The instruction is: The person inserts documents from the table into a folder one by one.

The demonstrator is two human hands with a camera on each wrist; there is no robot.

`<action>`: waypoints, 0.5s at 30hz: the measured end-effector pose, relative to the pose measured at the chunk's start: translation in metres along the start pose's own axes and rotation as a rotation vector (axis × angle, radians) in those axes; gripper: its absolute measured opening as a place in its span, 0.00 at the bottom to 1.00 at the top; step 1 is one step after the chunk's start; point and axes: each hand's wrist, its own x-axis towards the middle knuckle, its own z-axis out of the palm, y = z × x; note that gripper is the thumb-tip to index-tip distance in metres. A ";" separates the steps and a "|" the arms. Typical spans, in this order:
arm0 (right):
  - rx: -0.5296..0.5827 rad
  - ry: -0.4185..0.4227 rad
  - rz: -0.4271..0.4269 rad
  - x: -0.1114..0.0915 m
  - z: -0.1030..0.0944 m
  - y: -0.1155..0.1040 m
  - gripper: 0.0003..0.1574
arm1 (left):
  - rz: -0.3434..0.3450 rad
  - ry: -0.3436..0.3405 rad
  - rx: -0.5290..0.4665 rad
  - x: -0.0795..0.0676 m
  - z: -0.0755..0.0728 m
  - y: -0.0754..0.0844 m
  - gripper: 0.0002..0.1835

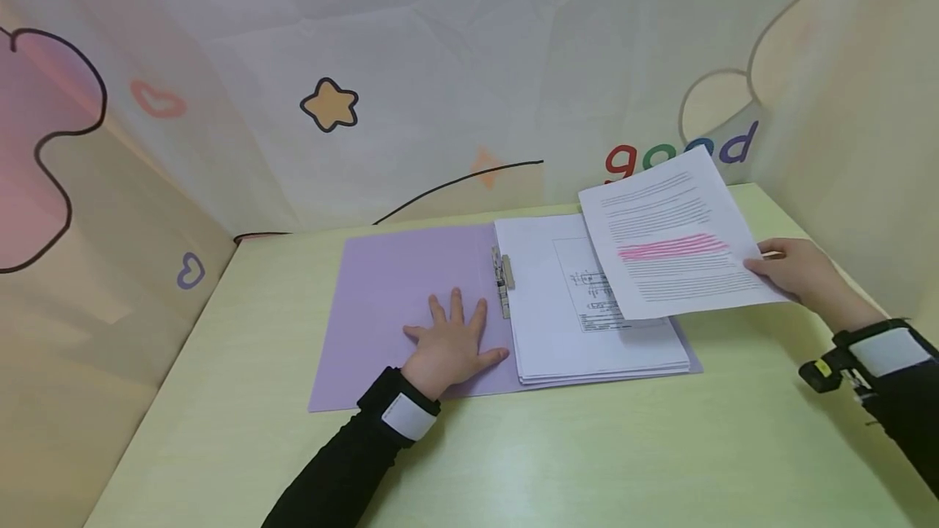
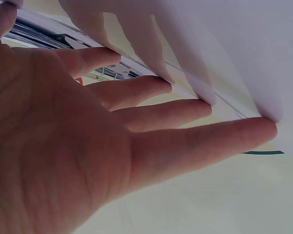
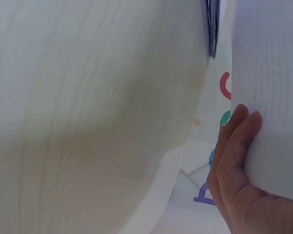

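Observation:
A purple folder (image 1: 411, 267) lies spread on the table, a metal clip (image 1: 503, 279) along its fold. On its right half rests a stack of white papers (image 1: 539, 332), the top sheet carrying a printed diagram. My left hand (image 1: 451, 349) presses on the folder's bare left cover with fingers spread; the left wrist view shows the fingertips against the surface. My right hand (image 1: 792, 271) pinches the lower right corner of a printed sheet (image 1: 660, 218) marked with pink highlighter. That sheet is raised and tilted, covering part of the stack. In the right wrist view its underside faces the camera.
The pale yellow-green table (image 1: 587, 455) extends around the folder. Behind and beside it hangs a light curtain (image 1: 455, 63) printed with a star, hearts and coloured letters. Each wrist wears a black band (image 1: 399, 406).

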 end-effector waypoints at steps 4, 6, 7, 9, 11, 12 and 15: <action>-0.004 -0.018 0.003 0.002 0.005 -0.006 0.38 | 0.002 -0.002 -0.001 0.000 0.001 0.000 0.46; -0.005 -0.020 -0.001 0.003 0.007 -0.010 0.37 | 0.002 -0.001 -0.002 0.000 0.002 0.000 0.46; -0.003 -0.020 -0.005 0.003 0.008 -0.012 0.37 | 0.003 -0.001 -0.001 0.000 0.002 0.000 0.46; 0.003 -0.022 -0.007 0.003 0.010 -0.016 0.37 | 0.005 0.003 -0.001 0.000 0.003 -0.001 0.46; 0.008 -0.027 -0.012 0.003 0.012 -0.020 0.37 | 0.008 0.012 -0.001 0.000 0.002 -0.001 0.46; 0.010 -0.030 -0.015 0.003 0.013 -0.021 0.37 | 0.011 0.015 -0.001 -0.001 0.002 -0.001 0.46; 0.020 -0.049 -0.023 0.003 0.015 -0.025 0.37 | 0.017 0.029 -0.005 -0.002 0.000 -0.001 0.46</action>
